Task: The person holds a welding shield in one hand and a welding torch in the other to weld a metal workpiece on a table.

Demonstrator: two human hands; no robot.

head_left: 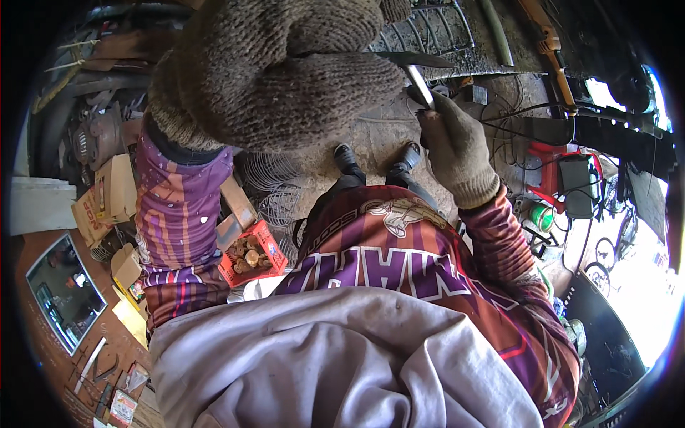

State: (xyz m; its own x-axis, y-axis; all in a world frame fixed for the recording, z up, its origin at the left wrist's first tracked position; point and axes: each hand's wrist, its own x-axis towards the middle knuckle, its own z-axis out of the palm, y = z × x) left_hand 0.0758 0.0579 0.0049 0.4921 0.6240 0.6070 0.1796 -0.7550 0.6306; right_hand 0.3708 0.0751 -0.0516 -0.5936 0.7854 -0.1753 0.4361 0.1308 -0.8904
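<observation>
My left hand (285,85), in a thick brown-grey knitted glove, is raised very close to view, its fingers curled. What those fingers hold, if anything, is hidden. Lower and to the right, my right hand (457,146), in a lighter dirty knitted glove, grips the handle of a chipping hammer (419,87). The hammer has a bright metal shaft and a narrow dark head tapering to a point on the right. Its head's left end meets the left glove's fingertips in the picture; whether they touch I cannot tell.
A red plastic basket (257,251) of round rusty parts stands below my left forearm, near coils of wire (275,187). Cardboard boxes (115,189) are at left. Metal bars and a curved grille (428,28) lie ahead. Cables and a red-and-grey machine (576,187) are at right.
</observation>
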